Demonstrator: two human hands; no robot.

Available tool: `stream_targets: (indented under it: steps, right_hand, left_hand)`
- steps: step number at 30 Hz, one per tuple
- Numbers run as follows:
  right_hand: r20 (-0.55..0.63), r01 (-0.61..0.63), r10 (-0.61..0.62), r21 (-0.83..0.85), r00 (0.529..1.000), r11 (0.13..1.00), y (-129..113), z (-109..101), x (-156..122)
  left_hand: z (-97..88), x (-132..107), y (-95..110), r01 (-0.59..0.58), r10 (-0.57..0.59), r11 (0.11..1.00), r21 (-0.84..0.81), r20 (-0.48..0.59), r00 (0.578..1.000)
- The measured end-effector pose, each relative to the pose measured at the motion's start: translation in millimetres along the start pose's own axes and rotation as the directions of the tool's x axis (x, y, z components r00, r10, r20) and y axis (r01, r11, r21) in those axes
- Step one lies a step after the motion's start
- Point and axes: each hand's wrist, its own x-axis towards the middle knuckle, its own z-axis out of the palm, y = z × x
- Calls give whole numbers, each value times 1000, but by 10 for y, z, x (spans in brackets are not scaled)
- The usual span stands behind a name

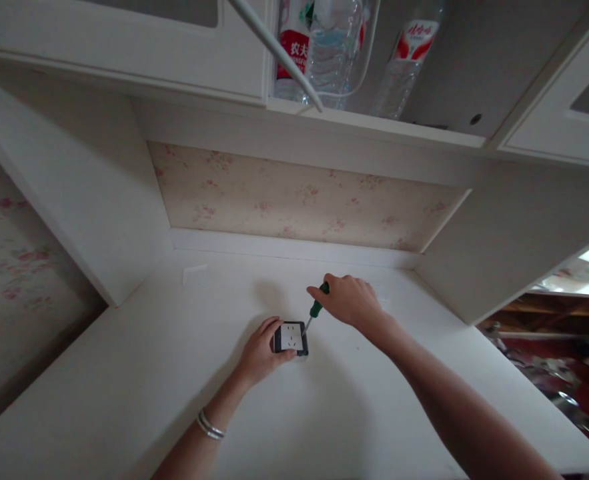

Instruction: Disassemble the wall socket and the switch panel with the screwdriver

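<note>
Screwdriver [316,309], green-handled, sits in the right hand [351,300], whose fingers are clenched around the grip; its shaft slants down to the right edge of the socket [291,337], though whether the tip touches is too small to tell. That black-framed socket with a white face is near the middle of the white table [199,393], where the left hand [261,352] grasps it, fingers and thumb covering parts of its left side. Silver bracelets [209,425] circle the left wrist. A small pale rectangle [195,274] lies farther back on the left. White side panels [94,193] flank the table, and flowered wallpaper [294,197] shows behind it. Overhead juts an open shelf [374,130] holding a red-labelled bottle [293,50], a clear bottle [331,50] and a tilted bottle [408,60]; a pale bar [274,48] hangs partly across the red-labelled one.
</note>
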Motion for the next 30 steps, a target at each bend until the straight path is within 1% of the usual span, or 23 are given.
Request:
stream_targets:
  steps: [2, 4, 8, 10, 12, 13, 14, 15, 17, 18, 19, 20, 21, 22, 24, 26, 27, 28, 29, 30]
  right_hand:
    - [55, 71, -69, -26, 996, 997, 13, -51, 22]
    - [96, 142, -142, 0, 985, 990, 23, -75, 39]
    - [124, 241, -246, 57, 961, 969, 76, -119, 51]
    - [146, 344, -359, 119, 922, 931, 121, -149, 47]
    - [156, 460, -490, 193, 857, 866, 156, -172, 41]
    - [160, 493, -527, 208, 835, 845, 164, -177, 40]
    - [162, 494, -525, 196, 835, 847, 165, -176, 43]
    - [167, 462, -483, 152, 859, 874, 157, -169, 49]
    - [149, 327, -324, 3, 934, 945, 124, -147, 73]
    - [123, 263, -254, -64, 959, 963, 105, -135, 89]
    - [107, 233, -223, -103, 969, 967, 89, -128, 106]
    - [105, 246, -235, -110, 966, 963, 78, -125, 121]
    - [119, 288, -277, -89, 953, 954, 75, -128, 133]
    - [139, 340, -332, -41, 933, 939, 81, -136, 140]
    - [178, 438, -446, 85, 877, 895, 113, -158, 143]
    - [191, 501, -530, 183, 826, 846, 154, -166, 138]
    - [199, 516, -553, 212, 809, 830, 170, -160, 137]
    - [206, 512, -552, 219, 808, 831, 181, -146, 139]
    - [208, 484, -519, 197, 829, 852, 184, -126, 145]
    - [196, 438, -462, 152, 865, 886, 183, -103, 154]
  left_hand:
    - [-5, 0, 7, 8, -8, 1000, -10, 5, 1000]
    - [-5, -3, 10, 22, -22, 1000, -19, 7, 1000]
    - [-2, -10, -9, 37, -37, 998, -44, 6, 999]
    - [-4, -11, -23, 33, -32, 998, -44, 8, 999]
    - [-5, -9, -34, 20, -20, 999, -39, 10, 1000]
    - [-4, -8, -37, 13, -12, 999, -39, 9, 1000]
    - [-2, -7, -40, 6, -6, 999, -40, 8, 1000]
    - [1, -6, -42, 2, -1, 999, -42, 6, 1000]
    - [9, -5, -46, 3, -3, 999, -43, 1, 1000]
    - [12, -5, -49, 7, -7, 999, -42, -2, 1000]
    - [14, -6, -51, 10, -10, 999, -41, -3, 1000]
    - [14, -7, -55, 12, -12, 999, -42, -5, 1000]
    - [13, -8, -59, 11, -11, 999, -45, -5, 1000]
    - [11, -8, -64, 8, -8, 999, -49, -4, 1000]
    - [9, -8, -75, 9, -9, 998, -57, 0, 1000]
    - [10, -6, -85, 20, -20, 998, -58, 4, 1000]
    - [12, -5, -88, 27, -26, 998, -57, 7, 1000]
    - [15, -4, -90, 32, -32, 998, -54, 7, 999]
    - [17, -3, -89, 34, -33, 998, -52, 8, 999]
    - [18, -2, -86, 33, -33, 998, -50, 9, 999]
